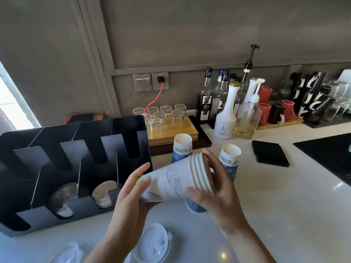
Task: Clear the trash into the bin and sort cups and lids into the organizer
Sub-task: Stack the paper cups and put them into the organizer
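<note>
I hold a stack of several nested white paper cups [171, 182] on its side above the counter, rims pointing right. My left hand [131, 194] grips the narrow base end and my right hand [214, 186] grips the rim end. The black slotted organizer [76, 164] stands just left of the cups; clear lids [62, 198] and a paper lid [104, 192] lie in two of its front slots. Upside-down blue-and-white cups [182, 147] [228, 158] stand behind my hands. Clear plastic lids [152, 243] lie on the counter near the front edge.
A wooden tray of upturned glasses [163, 118] sits behind the organizer. Syrup bottles [224, 111], red and black cups and a black rack [311, 95] line the back wall. A black pad [269, 153] and a black mat [326, 152] lie on the right of the white counter [284, 205].
</note>
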`<state>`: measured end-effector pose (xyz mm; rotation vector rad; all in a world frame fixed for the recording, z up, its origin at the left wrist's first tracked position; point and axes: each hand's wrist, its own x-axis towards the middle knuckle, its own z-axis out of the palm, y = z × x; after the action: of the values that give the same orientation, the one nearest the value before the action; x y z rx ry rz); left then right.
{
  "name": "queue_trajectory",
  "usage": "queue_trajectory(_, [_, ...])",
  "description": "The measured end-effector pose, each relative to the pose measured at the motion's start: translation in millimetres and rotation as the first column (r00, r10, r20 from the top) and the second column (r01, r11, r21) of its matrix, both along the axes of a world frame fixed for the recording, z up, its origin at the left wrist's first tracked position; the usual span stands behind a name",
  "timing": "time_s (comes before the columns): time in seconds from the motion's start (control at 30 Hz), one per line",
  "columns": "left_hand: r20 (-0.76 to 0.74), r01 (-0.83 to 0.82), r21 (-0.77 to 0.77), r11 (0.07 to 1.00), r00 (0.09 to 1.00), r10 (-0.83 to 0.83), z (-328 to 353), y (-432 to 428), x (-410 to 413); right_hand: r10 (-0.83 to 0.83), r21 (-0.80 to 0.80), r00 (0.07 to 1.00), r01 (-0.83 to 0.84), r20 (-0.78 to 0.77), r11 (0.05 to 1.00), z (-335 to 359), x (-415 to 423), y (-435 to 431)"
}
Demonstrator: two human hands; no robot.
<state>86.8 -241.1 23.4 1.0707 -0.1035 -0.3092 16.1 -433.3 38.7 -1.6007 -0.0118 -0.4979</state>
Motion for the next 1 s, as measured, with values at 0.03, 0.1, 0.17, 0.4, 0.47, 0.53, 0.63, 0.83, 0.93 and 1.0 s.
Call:
queue_trajectory(0.03, [0.012, -0.018, 0.0, 1.0, 1.0, 0.018, 1.0, -3.1, 1.4, 0.006, 0.007, 1.0, -0.006, -0.004, 1.0, 1.3, 2.3, -0.7])
queue_trajectory(0.1, [0.0, -0.024, -0.028, 0.999, 1.0, 0.024, -0.4, -7.5, 3.1, -0.03, -0.037, 1.0, 0.03, 0.007, 0.999, 4.1, 7.3, -1.8])
queue_trajectory(0.17, [-0.025, -0.013, -0.04, 0.999, 1.0, 0.012, -2.8, -9.9, 2.7, -0.08, -0.126, 0.996, 0.083, 0.027, 0.989, 5.3, 11.4, -1.1])
queue_trajectory(0.4, [0.086, 0.028, 0.045, 0.999, 0.996, -0.031, -6.2, 2.8, 5.3, -0.069, -0.227, 0.997, 0.064, -0.016, 0.972, -9.7, 18.9, 9.2])
queue_trajectory(0.47, [0.105, 0.057, 0.058, 0.997, 0.992, -0.063, -2.9, 10.3, 6.8, -0.04, -0.17, 0.998, 0.031, -0.054, 0.985, -8.2, 22.8, 9.8])
queue_trajectory(0.53, [0.146, 0.074, 0.063, 0.995, 0.986, -0.083, 0.2, 18.5, 8.6, -0.061, -0.021, 0.996, 0.059, -0.072, 0.998, -2.6, 29.1, 11.9])
queue_trajectory(0.63, [0.251, 0.068, 0.03, 0.997, 0.965, -0.073, 6.9, 23.5, 9.3, -0.061, 0.252, 0.993, 0.085, -0.101, 0.964, 4.5, 41.5, 31.1])
queue_trajectory(0.83, [0.095, -0.081, -0.149, 0.986, 0.991, 0.096, 24.9, 29.5, 14.4, 0.085, 0.599, 0.984, 0.028, -0.159, 0.8, 12.6, 57.6, 102.9])
queue_trajectory(0.93, [0.14, -0.031, -0.087, 0.996, 0.989, 0.043, 30.9, 40.9, 16.5, 0.165, 0.501, 0.973, -0.064, -0.16, 0.863, 11.3, 61.3, 127.5])
queue_trajectory(1.0, [0.147, -0.001, -0.077, 0.997, 0.989, 0.013, 32.7, 54.5, 21.4, 0.187, 0.392, 0.967, -0.107, -0.174, 0.914, 11.3, 65.5, 134.1])
